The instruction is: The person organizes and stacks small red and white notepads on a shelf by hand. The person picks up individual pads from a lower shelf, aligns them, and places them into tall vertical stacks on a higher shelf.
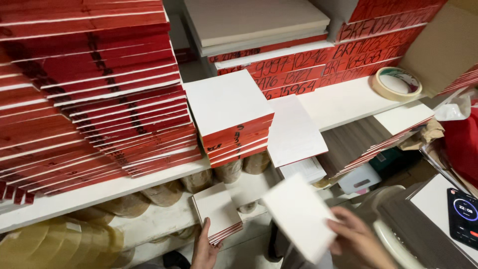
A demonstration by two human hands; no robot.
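Shelves of red-edged pads (99, 99) | left hand (205, 249) – gripping small pad stack (217, 211) | right hand (359, 240) – pinching white sheet (298, 214)

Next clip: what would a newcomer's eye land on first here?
Tall stacks of red-edged white booklets fill the shelf at upper left. Below, the left hand touches a small booklet pile, and the right hand holds a blurred white sheet. A tape roll lies at upper right.

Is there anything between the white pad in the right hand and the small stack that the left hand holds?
Nothing visible. The right hand holds a white pad in the air, blurred. The left hand grips the small red-edged stack from below. Only an open gap shows between pad and stack.
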